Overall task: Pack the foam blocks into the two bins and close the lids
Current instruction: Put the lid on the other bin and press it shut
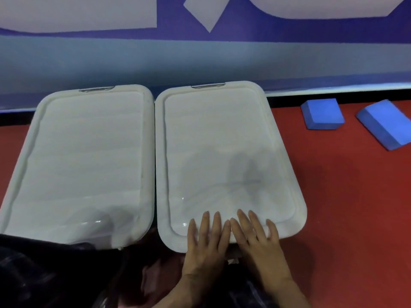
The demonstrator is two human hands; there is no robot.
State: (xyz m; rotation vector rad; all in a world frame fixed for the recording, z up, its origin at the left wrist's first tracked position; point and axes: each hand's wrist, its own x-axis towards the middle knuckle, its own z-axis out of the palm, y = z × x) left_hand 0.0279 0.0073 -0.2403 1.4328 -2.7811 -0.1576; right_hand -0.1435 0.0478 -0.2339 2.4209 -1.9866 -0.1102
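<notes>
Two white bins stand side by side on the red floor, both with their lids on. The left bin's lid point(84, 156) lies flat and untouched. My left hand point(205, 243) and my right hand point(258, 238) rest flat, fingers spread, on the near edge of the right bin's lid point(222, 141). Neither hand holds anything. Two blue foam blocks lie on the floor to the right of the bins: one point(321, 114) close to the wall, the other point(387, 126) tilted at the frame's right edge. The bins' contents are hidden under the lids.
A blue and white wall point(200, 63) runs right behind the bins. Red floor point(344, 207) stretches to the right. Dark plaid clothing point(44, 274) fills the lower left corner and overlaps the left bin's near edge.
</notes>
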